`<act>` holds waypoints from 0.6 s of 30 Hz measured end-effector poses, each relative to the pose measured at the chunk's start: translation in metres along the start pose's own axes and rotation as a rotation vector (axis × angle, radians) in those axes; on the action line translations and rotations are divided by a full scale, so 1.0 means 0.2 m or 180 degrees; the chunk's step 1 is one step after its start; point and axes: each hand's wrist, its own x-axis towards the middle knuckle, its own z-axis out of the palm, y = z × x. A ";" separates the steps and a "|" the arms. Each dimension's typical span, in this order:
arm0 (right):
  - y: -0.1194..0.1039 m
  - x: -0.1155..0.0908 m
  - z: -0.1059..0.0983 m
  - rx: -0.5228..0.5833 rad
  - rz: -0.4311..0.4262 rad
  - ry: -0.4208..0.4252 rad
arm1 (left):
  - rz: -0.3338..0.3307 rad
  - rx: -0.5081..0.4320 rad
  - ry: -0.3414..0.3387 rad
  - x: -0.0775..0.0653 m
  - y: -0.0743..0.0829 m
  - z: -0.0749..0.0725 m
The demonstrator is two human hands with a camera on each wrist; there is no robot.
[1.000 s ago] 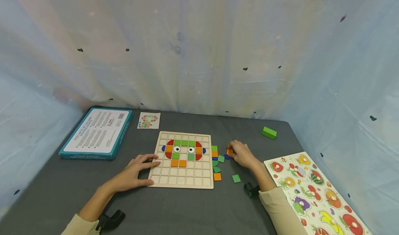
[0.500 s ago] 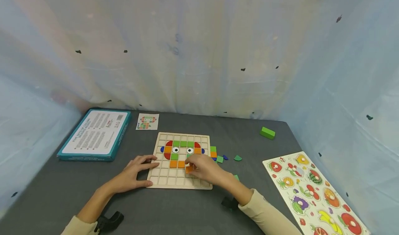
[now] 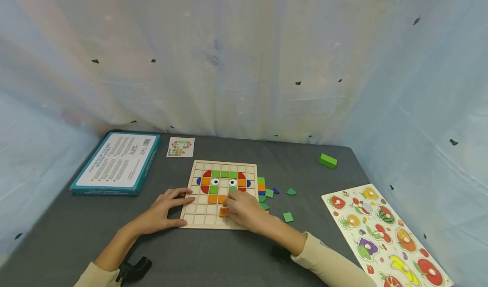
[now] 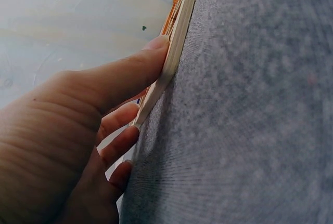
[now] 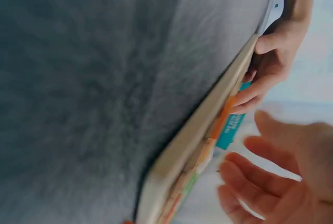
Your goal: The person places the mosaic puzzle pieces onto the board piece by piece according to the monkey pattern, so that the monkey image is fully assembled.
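Left hand (image 3: 167, 208) spread against board (image 3: 200, 220) edge; right hand (image 3: 245, 208) over board's lower middle, fingers parted beside orange tile (image 3: 223, 212); can't tell if seated; off-square push could cock it; slack left hand could let board slide.

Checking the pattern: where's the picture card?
Head view, left of centre: the picture card lies just right of the teal box, beyond the grid board.

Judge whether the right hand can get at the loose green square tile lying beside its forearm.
Probably yes: the green tile lies uncovered on the grey tabletop, and the right hand, over the pale wooden grid board, need likely only draw back.
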 end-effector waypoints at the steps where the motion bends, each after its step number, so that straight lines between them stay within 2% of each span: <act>1: -0.01 -0.02 -0.01 -0.0093 -0.0029 -0.0130 | 0.0001 0.0001 0.0001 0.00 0.00 0.00; 5: -0.07 -0.12 -0.05 -0.0235 -0.0013 -0.0888 | -0.0011 0.0013 -0.0001 0.00 0.01 0.00; 8: -0.10 -0.17 -0.06 -0.0245 0.0112 -0.1221 | -0.0027 0.0022 0.0002 0.00 0.00 0.00; 18: -0.13 -0.14 -0.02 -0.0359 0.0312 -0.1286 | -0.0001 0.0053 -0.0006 0.00 -0.01 0.00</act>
